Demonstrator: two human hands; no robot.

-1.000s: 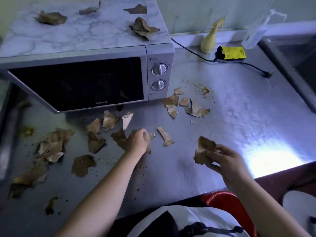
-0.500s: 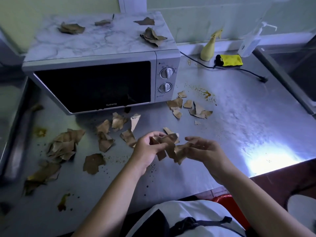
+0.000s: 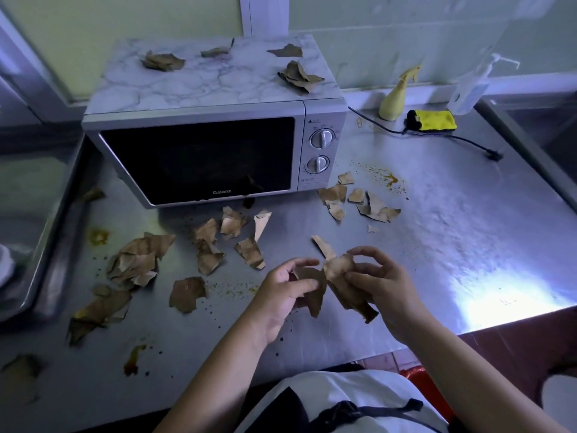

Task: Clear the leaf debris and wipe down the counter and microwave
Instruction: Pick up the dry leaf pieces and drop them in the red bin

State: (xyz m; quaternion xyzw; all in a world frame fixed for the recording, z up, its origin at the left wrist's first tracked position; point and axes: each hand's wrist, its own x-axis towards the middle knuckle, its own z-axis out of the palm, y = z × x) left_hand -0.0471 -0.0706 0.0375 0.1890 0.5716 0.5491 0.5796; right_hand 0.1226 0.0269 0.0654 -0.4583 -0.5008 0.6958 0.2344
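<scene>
The head camera looks down at a metal counter (image 3: 452, 232). Both hands are over its front part.

The left hand (image 3: 281, 290) curls its fingers and thumb round some brown leaf pieces (image 3: 315, 295). The right hand (image 3: 385, 284) pinches more of the bunch between its thumb and bent fingers. Its first finger is lifted a bit. The bunch is between the two hands, up off the counter.

Loose leaves (image 3: 137, 260) lie in a pile on the left of the counter. More lie in front of the microwave (image 3: 199, 157) and below its knobs. Four small heaps sit on the microwave's top.

Orange spots (image 3: 390, 180) dot the counter near the knobs. At the back, a yellow cloth (image 3: 437, 120) lies just beside a yellow spray bottle (image 3: 394, 100). A black cord (image 3: 465, 141) runs past them.
</scene>
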